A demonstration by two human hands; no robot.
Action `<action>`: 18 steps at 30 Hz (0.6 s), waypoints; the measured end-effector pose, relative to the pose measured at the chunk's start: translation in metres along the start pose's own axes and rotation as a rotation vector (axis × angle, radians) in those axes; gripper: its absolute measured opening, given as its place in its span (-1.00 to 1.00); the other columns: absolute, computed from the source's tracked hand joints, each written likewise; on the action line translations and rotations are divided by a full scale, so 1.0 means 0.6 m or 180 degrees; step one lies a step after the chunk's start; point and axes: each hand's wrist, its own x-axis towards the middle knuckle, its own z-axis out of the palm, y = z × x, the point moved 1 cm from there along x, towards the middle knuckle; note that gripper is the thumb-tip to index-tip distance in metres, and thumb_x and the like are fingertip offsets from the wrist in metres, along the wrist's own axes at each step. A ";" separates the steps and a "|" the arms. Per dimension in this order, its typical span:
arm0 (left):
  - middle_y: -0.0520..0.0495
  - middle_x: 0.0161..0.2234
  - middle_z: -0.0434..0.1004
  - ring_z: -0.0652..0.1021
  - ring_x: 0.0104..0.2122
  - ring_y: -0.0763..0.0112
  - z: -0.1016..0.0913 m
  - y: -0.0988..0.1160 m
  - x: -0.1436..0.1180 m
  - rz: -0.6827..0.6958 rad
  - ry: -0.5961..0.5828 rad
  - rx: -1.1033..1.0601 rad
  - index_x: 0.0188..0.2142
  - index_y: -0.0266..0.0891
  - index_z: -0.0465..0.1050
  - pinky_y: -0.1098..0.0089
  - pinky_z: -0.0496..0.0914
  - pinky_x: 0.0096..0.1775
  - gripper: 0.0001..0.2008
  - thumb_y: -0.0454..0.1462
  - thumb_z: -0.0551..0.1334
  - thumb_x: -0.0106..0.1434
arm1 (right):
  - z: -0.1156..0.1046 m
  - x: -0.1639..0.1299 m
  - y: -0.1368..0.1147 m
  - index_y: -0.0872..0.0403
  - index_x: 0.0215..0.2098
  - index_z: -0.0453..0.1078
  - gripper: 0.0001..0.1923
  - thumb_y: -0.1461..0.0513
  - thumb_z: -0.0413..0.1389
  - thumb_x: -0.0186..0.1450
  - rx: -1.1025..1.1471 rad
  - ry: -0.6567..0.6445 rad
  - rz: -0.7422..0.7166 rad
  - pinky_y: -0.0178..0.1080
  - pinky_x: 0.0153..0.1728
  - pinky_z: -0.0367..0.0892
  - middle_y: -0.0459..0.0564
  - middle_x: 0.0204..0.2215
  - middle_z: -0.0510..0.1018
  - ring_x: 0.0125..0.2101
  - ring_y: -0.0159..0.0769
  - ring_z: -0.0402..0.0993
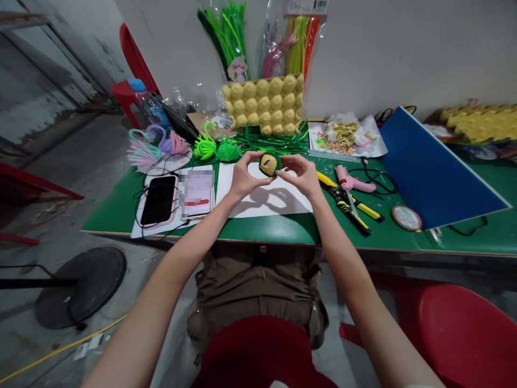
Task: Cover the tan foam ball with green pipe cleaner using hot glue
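- The small yellow piece with a dark green rim (268, 163) sits directly between the two hands, at their fingertips; neither hand is clearly nearer.
- Its outline looks roundish — I cannot make out a long axis — and a short dark mark slants across the yellow face, which is turned towards the wearer.
- The left hand (247, 175) curves in a wide C, fingers above and thumb below, with its tips at the piece's left side.
- The right hand (301, 175) mirrors it from the other side, thumb low and fingers high, tips at the right edge; both hands appear to hold the piece lightly, palms well clear of it.
- Beneath, apart from the piece, white paper (258, 209) lies flat on the green table (278, 230) and catches the hands' shadows.
- Right of the paper rest yellow-and-black pliers (342, 202) and a pink glue gun (355, 184); to the left lie a dark-screened phone (159, 200) and a lit phone (197, 194).
- Behind — against the pale wall (371, 54) — leans a yellow egg tray (266, 99), and a red stool (468, 328) stands on the floor at the right.
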 end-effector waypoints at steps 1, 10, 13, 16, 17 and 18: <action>-0.15 -0.04 0.63 0.64 -0.03 0.19 0.001 -0.001 0.000 0.0020 0.0027 -0.0026 -0.01 -0.23 0.46 0.22 0.54 0.04 -0.34 -0.13 0.58 -0.09 | 0.000 -0.001 -0.002 -0.01 -0.09 0.52 -0.35 -0.19 0.40 0.01 -0.0100 0.0048 -0.0133 -0.11 -0.11 0.49 0.03 -0.16 0.59 -0.21 -0.22 0.57; -0.16 -0.03 0.62 0.65 -0.02 0.20 0.004 -0.002 0.000 0.0174 0.0029 -0.0229 -0.02 -0.23 0.45 0.22 0.54 0.06 -0.34 -0.08 0.57 -0.08 | -0.006 -0.009 -0.019 -0.04 -0.05 0.53 -0.52 -0.16 0.24 0.25 -0.0814 0.0080 -0.0921 -0.13 -0.12 0.45 0.02 -0.13 0.51 -0.24 -0.26 0.53; -0.17 -0.04 0.63 0.65 -0.01 0.18 0.003 -0.004 0.000 0.0188 -0.0021 -0.0256 -0.02 -0.22 0.45 0.20 0.54 0.06 -0.32 -0.05 0.58 -0.10 | -0.007 -0.009 -0.020 -0.02 -0.09 0.53 -0.56 -0.13 0.25 0.24 -0.0854 0.0057 -0.0956 -0.13 -0.13 0.45 0.01 -0.16 0.50 -0.26 -0.27 0.50; -0.19 -0.03 0.63 0.65 0.00 0.17 0.003 -0.011 0.000 0.0168 -0.0188 -0.0373 0.00 -0.23 0.44 0.21 0.54 0.07 -0.28 0.01 0.57 -0.09 | -0.007 -0.008 -0.022 -0.01 -0.11 0.53 -0.58 -0.11 0.27 0.23 -0.0816 0.0010 -0.0958 -0.14 -0.16 0.45 0.01 -0.18 0.50 -0.27 -0.27 0.48; -0.20 -0.02 0.62 0.65 0.01 0.18 0.003 -0.013 0.001 0.0164 -0.0252 -0.0433 0.01 -0.23 0.43 0.22 0.54 0.08 -0.26 0.04 0.56 -0.08 | -0.007 -0.008 -0.023 -0.01 -0.11 0.53 -0.58 -0.10 0.27 0.24 -0.0807 0.0009 -0.0971 -0.15 -0.17 0.44 0.01 -0.19 0.49 -0.27 -0.27 0.48; -0.21 -0.01 0.62 0.65 0.01 0.18 0.003 -0.015 0.001 0.0158 -0.0317 -0.0498 0.01 -0.23 0.42 0.23 0.54 0.08 -0.25 0.08 0.55 -0.07 | -0.007 -0.009 -0.025 -0.01 -0.11 0.53 -0.59 -0.10 0.26 0.24 -0.0812 0.0016 -0.0989 -0.15 -0.17 0.44 0.00 -0.20 0.49 -0.28 -0.28 0.47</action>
